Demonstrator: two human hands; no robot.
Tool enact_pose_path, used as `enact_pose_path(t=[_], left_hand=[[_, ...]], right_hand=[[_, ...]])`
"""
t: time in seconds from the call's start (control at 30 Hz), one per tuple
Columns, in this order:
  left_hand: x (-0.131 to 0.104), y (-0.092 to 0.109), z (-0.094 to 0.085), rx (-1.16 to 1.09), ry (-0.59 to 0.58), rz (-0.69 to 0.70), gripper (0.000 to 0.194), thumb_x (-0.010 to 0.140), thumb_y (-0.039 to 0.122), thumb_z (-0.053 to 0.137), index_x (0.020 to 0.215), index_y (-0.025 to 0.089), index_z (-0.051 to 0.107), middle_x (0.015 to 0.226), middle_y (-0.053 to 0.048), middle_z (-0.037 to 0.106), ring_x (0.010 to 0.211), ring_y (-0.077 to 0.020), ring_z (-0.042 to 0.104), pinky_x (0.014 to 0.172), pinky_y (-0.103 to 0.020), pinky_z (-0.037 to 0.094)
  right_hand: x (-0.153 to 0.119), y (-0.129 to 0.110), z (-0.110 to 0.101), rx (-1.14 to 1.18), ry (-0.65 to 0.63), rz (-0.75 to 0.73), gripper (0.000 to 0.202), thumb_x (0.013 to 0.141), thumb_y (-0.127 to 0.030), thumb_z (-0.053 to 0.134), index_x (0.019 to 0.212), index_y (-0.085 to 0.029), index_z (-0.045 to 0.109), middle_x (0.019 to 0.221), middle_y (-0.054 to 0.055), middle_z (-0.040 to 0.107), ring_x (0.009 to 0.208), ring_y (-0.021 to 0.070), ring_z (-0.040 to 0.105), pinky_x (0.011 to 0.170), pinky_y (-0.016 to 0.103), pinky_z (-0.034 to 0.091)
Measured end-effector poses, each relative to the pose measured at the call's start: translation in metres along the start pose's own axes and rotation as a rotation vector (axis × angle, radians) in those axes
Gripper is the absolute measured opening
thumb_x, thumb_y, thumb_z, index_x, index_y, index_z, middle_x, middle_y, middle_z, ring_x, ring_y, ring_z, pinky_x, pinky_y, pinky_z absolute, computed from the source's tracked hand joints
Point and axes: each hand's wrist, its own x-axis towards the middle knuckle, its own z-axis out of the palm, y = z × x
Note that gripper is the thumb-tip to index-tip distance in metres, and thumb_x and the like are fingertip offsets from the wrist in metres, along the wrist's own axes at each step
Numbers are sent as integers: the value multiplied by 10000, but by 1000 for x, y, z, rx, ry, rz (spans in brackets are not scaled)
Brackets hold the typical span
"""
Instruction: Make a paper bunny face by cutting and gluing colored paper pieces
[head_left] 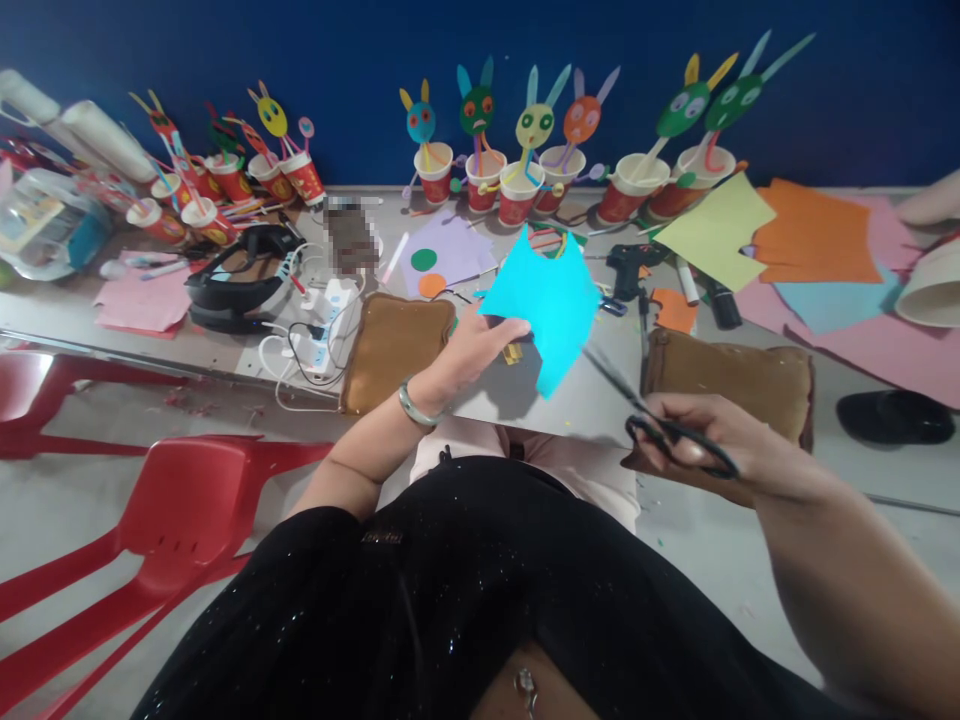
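A bright blue sheet of paper (551, 300) with cut, uneven edges is held up over the table's front part. My left hand (480, 345) pinches its lower left edge, thumb on top. In my right hand (709, 440) are black-handled scissors (619, 378), fingers in the loops and the blades pointing up and left toward the paper's right edge. The blades look slightly blurred, close to the paper; whether they touch it I cannot tell.
Paper cups with rabbit-faced figures (535, 125) line the back. A power strip (330, 320) and a brown pad (401, 350) lie left; a glue gun (628, 268), coloured sheets (817, 235) and another brown pad (727, 375) lie right. Red chairs (184, 490) stand lower left.
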Motion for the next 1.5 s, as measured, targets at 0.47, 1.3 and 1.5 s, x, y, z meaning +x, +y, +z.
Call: enact_pose_path(t=[0.47,1.3,1.5], left_hand=[[40,80,10,737,-782,261,143,674,83,690,740,209,673,737,2,664,704,-146,605,724,-309,469],[-31,-37,37,353,-193,-120,822,517,697,993,1116,214,706,1326,-159,724,1297,-369,652,1159,-510,511],[-33,-36,34,60,82,-32,450,801,678,836,879,251,716,913,-39,746,1094,-258,704,1069,-435,557]], right_hand=[[28,-35,-14,-211,242,-400,520,575,-582,1051,811,-237,742,835,61,760,653,192,632,553,368,492],[28,-10,74,590,545,-84,471,563,-309,1010,737,-247,577,716,-51,567,697,149,544,726,340,510],[20,1,86,523,545,-40,509,528,-344,1036,700,-238,568,663,-60,562,622,121,486,663,320,469]])
